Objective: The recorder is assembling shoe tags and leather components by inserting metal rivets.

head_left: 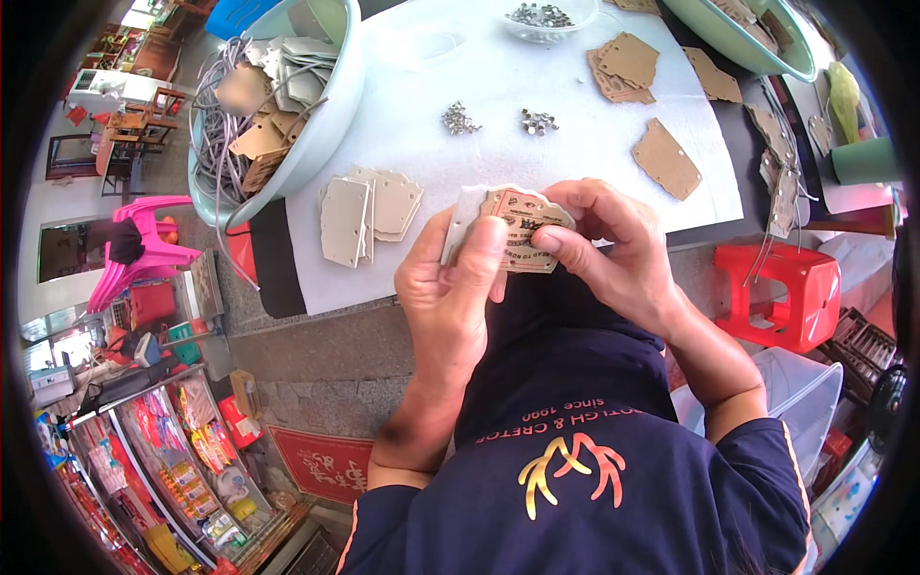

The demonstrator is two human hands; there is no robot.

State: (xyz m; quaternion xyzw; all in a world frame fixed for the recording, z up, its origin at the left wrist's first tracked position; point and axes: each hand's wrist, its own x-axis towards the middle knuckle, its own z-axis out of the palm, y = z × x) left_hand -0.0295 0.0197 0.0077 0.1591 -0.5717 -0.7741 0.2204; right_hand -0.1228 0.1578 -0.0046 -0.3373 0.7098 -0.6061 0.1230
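Note:
A brown scallop-edged tag with dark print and a red line is held up over the table's near edge, with paler pieces behind it. My left hand pinches its left side, thumb on the front. At its right side, my right hand grips with thumb and fingers; the far fingertips are hidden behind the tag. Left of my hands, a stack of pale grey tags lies on the white table cover. Beyond my hands are two small heaps of metal studs, one heap left of the other heap.
A pale green basin with grey cords and tags stands at the left. A clear bowl of studs is at the back. Brown tags lie to the right, near corded tags. A red stool stands below them.

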